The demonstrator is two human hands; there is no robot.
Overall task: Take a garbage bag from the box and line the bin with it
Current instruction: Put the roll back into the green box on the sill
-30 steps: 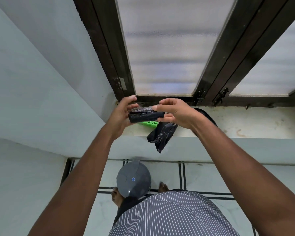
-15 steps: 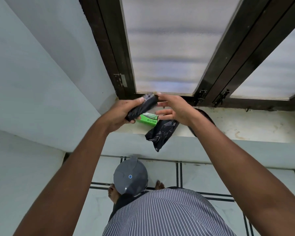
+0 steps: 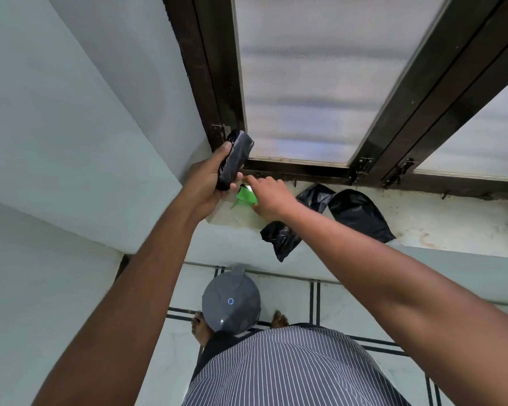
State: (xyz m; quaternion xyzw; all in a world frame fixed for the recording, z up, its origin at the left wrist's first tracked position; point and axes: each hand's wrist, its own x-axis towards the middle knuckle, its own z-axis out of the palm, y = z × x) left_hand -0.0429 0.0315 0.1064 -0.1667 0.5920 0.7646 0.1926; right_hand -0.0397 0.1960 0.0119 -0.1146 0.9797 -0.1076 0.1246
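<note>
Black bag roll [image 3: 235, 159] upright in left grip [image 3: 208, 183], fingers curled round; right grip [image 3: 269, 197] on green box [image 3: 245, 197], fingers hidden.

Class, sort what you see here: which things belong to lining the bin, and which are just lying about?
Belongs to the job:
roll of bags, gripped by the left hand
green box, under the right hand
loose black bag
grey bin

Just there:
window frame
window latches

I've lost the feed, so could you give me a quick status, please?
Left hand grips bag roll. Right hand on green box. Loose bag on sill; bin lidded.
</note>
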